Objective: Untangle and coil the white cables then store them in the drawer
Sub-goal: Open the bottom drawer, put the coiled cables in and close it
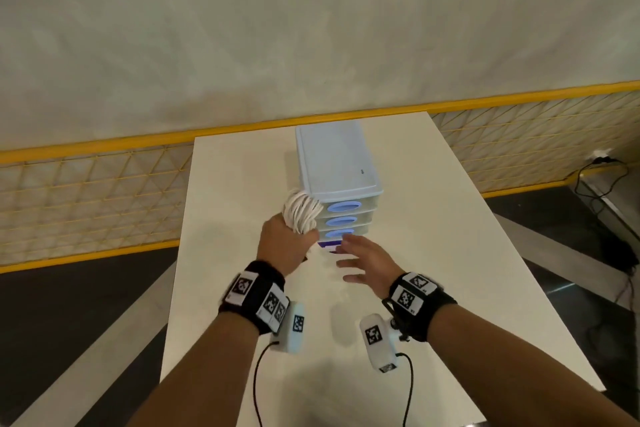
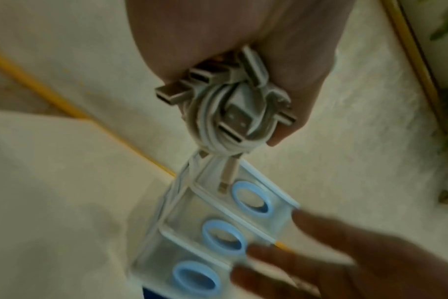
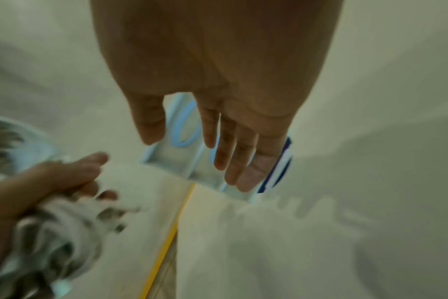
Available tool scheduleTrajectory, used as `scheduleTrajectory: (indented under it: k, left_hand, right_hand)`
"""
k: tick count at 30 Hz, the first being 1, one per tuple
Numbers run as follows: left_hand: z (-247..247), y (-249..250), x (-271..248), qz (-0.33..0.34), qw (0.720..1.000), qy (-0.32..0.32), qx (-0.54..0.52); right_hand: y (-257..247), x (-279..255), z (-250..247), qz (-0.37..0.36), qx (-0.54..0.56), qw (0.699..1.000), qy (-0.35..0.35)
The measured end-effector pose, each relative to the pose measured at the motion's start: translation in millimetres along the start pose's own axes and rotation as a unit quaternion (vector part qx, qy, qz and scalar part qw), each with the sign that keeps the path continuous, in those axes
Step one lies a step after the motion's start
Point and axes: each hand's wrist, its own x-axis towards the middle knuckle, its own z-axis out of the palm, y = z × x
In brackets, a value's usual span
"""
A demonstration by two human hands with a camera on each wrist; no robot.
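2 hands raised, left hand point(image 1: 284, 246) fisting coiled cables point(image 1: 302, 215), right hand point(image 1: 363, 262) splayed flat

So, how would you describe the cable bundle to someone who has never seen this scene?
On the white table stands a pale drawer unit with blue oval handles. Just beside its front, the left hand grips the cable bundle: white coiled cords with metal USB plugs.

We see two hands: a left hand point(image 1: 282, 246) and a right hand point(image 1: 367, 262). We see one bunch of cables point(image 1: 302, 211), one drawer box point(image 1: 337, 163) with three blue handles, and one table point(image 1: 415, 253).
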Motion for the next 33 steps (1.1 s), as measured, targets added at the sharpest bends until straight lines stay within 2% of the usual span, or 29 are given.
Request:
scheduleTrajectory:
  k: [4, 7, 10, 16, 20, 29, 33]
  left_hand:
    - [-5, 14, 38, 0.086, 0.984, -0.024, 0.153]
    - [-2, 26, 60, 0.126, 0.949, -0.089, 0.274]
    - [4, 30, 65, 0.135, 0.908, -0.144, 0.369]
    - [5, 15, 66, 0.143, 0.895, -0.136, 0.401]
    - [5, 5, 70, 0.138, 0.899, -0.131, 0.395]
    - [11, -14, 72, 0.119, 0.926, -0.1, 0.343]
    - [10, -15, 74, 0.124, 0.924, -0.1, 0.347]
  right_hand:
    - [17, 33, -19, 0.049, 0.216, 0.972, 0.075]
    - [21, 56, -21, 0.071, 0.286, 0.95, 0.1]
    - [20, 75, -17, 0.079, 0.321, 0.939, 0.097]
    - [16, 96, -3, 0.068, 0.377, 0.921, 0.075]
    - [22, 92, -2, 0.063, 0.386, 0.917, 0.079]
    - [67, 38, -4, 0.085, 0.368, 0.919, 0.113]
    - [88, 13, -3, 0.094, 0.364, 0.918, 0.125]
